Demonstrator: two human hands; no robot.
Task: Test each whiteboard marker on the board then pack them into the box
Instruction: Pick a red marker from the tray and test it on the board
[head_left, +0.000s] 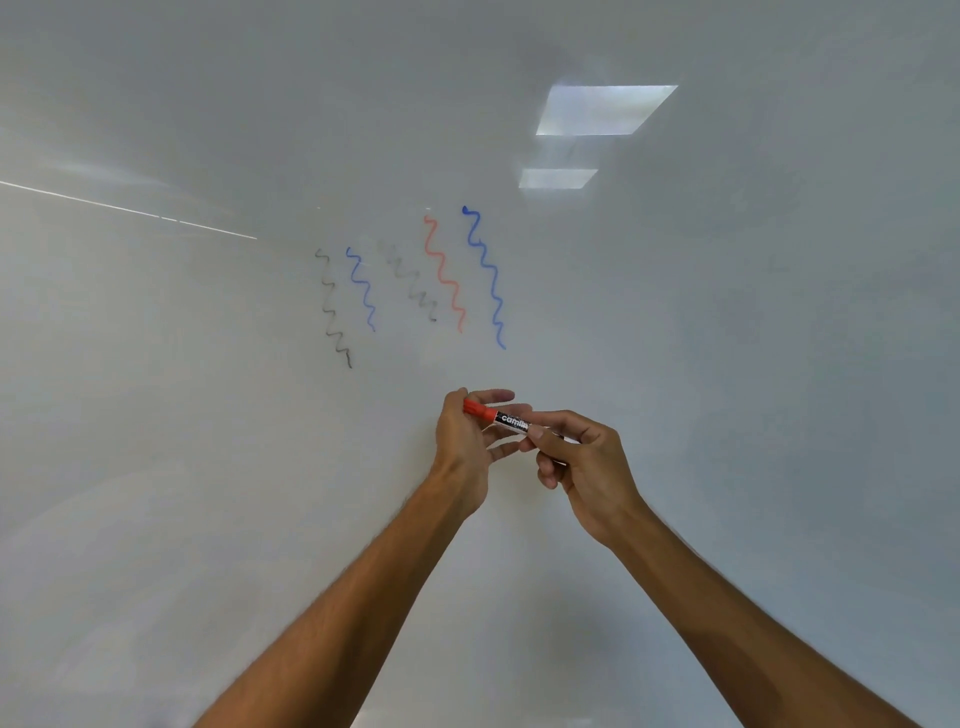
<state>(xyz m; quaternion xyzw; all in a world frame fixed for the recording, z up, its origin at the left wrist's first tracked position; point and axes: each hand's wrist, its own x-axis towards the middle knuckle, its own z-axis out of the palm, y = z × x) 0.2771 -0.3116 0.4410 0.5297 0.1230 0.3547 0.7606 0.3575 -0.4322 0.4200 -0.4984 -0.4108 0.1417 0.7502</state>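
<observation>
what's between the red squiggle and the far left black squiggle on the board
In the head view, two squiggles lie between the red squiggle and the far left black squiggle: a short blue squiggle and a faint grey squiggle.

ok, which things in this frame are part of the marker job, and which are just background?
Job:
red marker
left hand
right hand
whiteboard
test squiggles

Background:
ceiling light reflections

The box is not in view.
</observation>
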